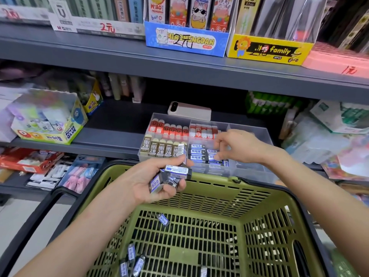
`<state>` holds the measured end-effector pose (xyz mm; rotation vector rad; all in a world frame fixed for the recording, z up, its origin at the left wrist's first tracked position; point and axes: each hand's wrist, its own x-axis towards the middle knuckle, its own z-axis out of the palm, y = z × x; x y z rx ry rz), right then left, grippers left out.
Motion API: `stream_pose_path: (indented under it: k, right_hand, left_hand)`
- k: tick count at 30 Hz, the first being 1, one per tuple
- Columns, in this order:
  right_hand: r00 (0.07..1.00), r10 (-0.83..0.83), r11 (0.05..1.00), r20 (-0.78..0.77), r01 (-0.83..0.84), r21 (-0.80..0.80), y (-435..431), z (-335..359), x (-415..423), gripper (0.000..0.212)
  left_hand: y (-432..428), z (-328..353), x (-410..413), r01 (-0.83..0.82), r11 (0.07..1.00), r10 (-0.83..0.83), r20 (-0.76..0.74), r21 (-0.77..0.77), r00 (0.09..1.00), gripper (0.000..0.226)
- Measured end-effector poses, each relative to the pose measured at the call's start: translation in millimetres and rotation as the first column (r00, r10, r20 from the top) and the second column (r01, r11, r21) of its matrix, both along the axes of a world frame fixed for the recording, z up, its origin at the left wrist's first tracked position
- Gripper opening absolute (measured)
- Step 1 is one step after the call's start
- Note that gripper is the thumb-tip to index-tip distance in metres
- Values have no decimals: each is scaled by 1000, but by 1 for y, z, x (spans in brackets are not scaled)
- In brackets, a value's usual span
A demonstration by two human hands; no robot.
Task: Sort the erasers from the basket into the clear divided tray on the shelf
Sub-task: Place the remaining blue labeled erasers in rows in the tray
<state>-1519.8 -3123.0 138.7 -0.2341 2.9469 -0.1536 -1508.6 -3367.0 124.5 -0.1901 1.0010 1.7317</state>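
A clear divided tray (249,128) stands on the middle shelf. It holds red erasers at the back, tan 2B erasers (161,149) front left and black-and-blue erasers (197,151) in the front middle compartment. My left hand (151,180) grips a bundle of black-and-blue erasers (176,172) above the far rim of the green basket (259,222). My right hand (237,147) hovers over the middle compartment, and its fingertips pinch one black-and-blue eraser (211,156) among those lying there. Several more such erasers (132,258) lie on the basket floor.
A white phone (189,110) lies behind the tray. A glue box (50,120) stands on the shelf at the left, and packaged goods crowd the right. The upper shelf carries blue (185,42) and yellow (267,49) display boxes. The basket's black handle (50,204) runs along its left side.
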Motion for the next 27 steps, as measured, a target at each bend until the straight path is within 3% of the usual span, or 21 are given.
stream_pose_path:
  k: [9,13,14,16,18,19,23,27]
  right_hand:
    - [993,-9,1000,-114,11,17,-2,-6,9,15]
    - [979,86,982,-184,-52,182,-2,-8,14,22]
    - [967,100,987,-233,-66,149,-3,-6,15,24]
    - [956,41,978,-291,-98,-185,-11,2,21,25]
    - [977,43,835,-210,-151,-530,-22,14,25,29]
    - [986,88,782,-142,-157,-603,-28,20,26,31]
    - [974,227,773,-3,-182,-607,-39,30,27,25]
    - [998,50,605,47,7,-796,-24,30,26,15]
  left_hand:
    - [6,2,-3,-2,1000,2,6,-8,1000,34]
    - [8,2,-2,7,1000,-7,-2,-21,1000,34]
    - [8,2,-1,15,1000,-15,-7,-24,1000,34]
    - [11,3,0,37,999,-37,-12,-26,999,34]
    - [13,4,1,60,998,-60,-20,-31,998,35]
    - [14,4,1,71,997,-72,-23,-32,997,35]
    - [17,6,2,102,995,-103,-7,-14,995,35]
    - [16,6,0,63,996,-69,96,61,993,29]
